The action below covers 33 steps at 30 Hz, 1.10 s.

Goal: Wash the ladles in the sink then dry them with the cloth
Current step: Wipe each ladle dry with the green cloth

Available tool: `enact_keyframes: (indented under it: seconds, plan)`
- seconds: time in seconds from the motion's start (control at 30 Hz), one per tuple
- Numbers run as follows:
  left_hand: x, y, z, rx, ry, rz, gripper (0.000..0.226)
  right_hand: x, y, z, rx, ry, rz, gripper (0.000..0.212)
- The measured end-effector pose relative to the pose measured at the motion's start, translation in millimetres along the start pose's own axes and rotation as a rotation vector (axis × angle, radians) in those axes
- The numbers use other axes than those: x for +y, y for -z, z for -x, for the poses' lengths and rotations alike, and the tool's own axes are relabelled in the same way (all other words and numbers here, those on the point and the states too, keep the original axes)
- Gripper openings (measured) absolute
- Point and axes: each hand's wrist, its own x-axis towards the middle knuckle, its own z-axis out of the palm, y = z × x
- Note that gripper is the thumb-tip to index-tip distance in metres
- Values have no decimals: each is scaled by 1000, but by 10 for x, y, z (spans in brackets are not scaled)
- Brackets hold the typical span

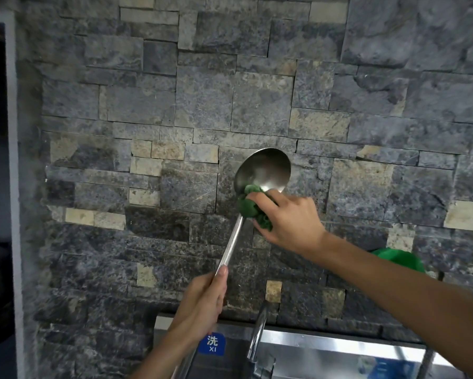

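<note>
Drying step: left hand [199,302] grips ladle [259,176] handle, held up over sink [325,351]; right hand [287,217] pinches green cloth [250,206] at bowl base. Next prob. wipe w/ cloth round bowl.

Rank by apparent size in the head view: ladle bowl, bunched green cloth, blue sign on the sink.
1. Ladle bowl, clearly largest.
2. Green cloth, partly covered by the right hand, so its full size is unsure.
3. Blue sign, partly covered by the left arm.

A left hand [202,299] grips a steel ladle [259,176] raised before a stone wall [202,91], while the right hand [290,217] presses a green cloth [247,206] against its bowl.
</note>
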Motion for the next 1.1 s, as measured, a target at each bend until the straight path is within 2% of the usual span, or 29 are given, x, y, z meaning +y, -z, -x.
enact_keyframes:
  seconds: [0.1,0.27,0.43,0.53,0.63,0.7,0.77,0.87,0.93,1.03,1.1]
  plan:
    - [-7,32,-51,42,-41,-53,56,-134,28,5,49,-56,-30,48]
    - [1,12,-79,5,-81,-92,20,-285,15,57,34,-101,-98,50]
    - [-75,-4,-7,-6,76,7,18,-383,-55,284,17,-200,-176,52]
    - [-159,-17,65,34,142,31,23,-336,-102,381,83,-536,-335,50]
    - [-211,-60,103,86,96,-88,28,-236,-131,322,225,-942,-503,53]
    - [-215,-121,123,126,29,-209,33,-241,-143,229,295,-1041,-558,63]
    - [-214,-218,143,138,-54,-306,34,-336,-192,149,284,-1025,-596,71]
    - [-222,-396,187,115,-141,-386,33,-570,-315,79,148,-906,-567,76]
    - [-227,-498,205,123,-166,-419,33,-663,-371,59,147,-831,-535,77]
    - [-198,-496,228,175,-209,-401,39,-659,-410,119,85,-569,-496,73]
    - [-185,-378,227,177,-237,-384,43,-549,-408,225,-76,-388,-535,68]
